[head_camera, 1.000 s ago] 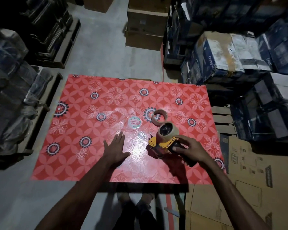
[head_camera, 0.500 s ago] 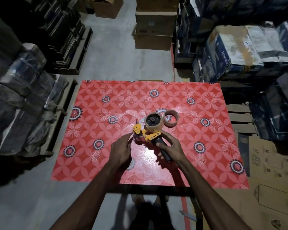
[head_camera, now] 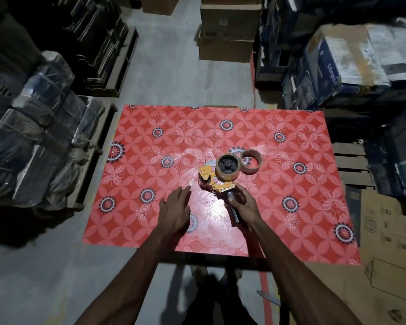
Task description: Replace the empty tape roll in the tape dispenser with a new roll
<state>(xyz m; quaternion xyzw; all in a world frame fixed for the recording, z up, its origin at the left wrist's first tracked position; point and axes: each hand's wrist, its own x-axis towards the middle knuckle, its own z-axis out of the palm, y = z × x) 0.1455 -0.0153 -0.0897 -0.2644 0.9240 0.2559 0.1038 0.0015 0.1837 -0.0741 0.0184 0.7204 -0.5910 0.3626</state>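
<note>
Tape dispenser [head_camera: 217, 181] lying on the red flowered table [head_camera: 150, 179], held by its handle.

Right hand [head_camera: 243, 204] is grasping the black handle of the dispenser near the front edge of the table, while left hand [head_camera: 175, 208] is resting flat with loose, spread fingers, just beside the yellow head and holding nothing. A tape roll [head_camera: 227, 167] is sitting on the dispenser's hub. Just behind it, touching it, a cardboard tape core [head_camera: 250, 161] is lying on the table. Farther back, stacked cardboard boxes [head_camera: 227, 36] are standing on the floor.
</note>
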